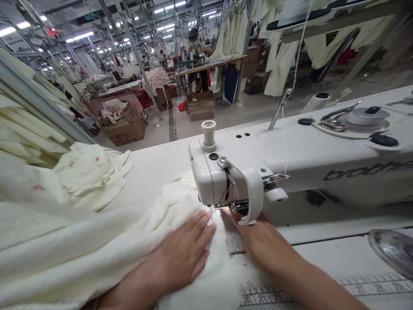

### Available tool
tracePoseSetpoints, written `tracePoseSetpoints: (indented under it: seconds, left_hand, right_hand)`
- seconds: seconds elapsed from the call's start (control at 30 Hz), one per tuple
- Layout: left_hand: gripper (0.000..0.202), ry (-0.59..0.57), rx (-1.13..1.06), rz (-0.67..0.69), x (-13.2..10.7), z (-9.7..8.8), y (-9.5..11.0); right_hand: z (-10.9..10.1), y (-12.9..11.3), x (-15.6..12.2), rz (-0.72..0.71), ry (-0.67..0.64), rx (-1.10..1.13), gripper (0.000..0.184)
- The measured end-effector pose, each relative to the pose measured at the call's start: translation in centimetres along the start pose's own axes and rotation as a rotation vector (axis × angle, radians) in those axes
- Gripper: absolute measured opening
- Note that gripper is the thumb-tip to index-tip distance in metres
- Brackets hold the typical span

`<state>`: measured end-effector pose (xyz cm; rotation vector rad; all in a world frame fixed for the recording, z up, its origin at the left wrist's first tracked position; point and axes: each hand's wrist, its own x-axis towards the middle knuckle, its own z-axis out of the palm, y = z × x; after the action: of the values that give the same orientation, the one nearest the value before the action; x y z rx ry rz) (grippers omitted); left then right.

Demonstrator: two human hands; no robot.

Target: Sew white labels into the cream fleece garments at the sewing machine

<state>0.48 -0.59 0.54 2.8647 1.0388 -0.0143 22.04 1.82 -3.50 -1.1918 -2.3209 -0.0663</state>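
Observation:
A white sewing machine stands across the middle of the head view, its needle end above a cream fleece garment. My left hand lies flat on the cloth, fingers stretched toward the needle area, just left of the presser foot. On the other side, my right hand reaches in beneath the machine head. Its fingers are mostly hidden behind the white curved guard and the head, so I cannot tell what they hold. The garment spreads from under the needle to the left edge.
A bunched cream garment piece with small red marks lies at left. A printed ruler scale runs along the front edge. A round metal dish sits at right. Cardboard boxes stand on the floor behind the table.

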Motion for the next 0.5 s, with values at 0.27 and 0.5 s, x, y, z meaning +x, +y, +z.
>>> tracePoseSetpoints:
  seconds: [0.27, 0.5]
  left_hand:
    - [0.048, 0.042, -0.035, -0.012, -0.1, 0.2, -0.3]
    - [0.049, 0.072, -0.066, -0.03, -0.2, 0.5, -0.6]
  right_hand:
    - [0.6, -2.9, -1.9, -0.03, 0.097, -0.034, 0.048]
    - [0.7, -2.6, -1.7, -0.017, 0.091, -0.033, 0.049]
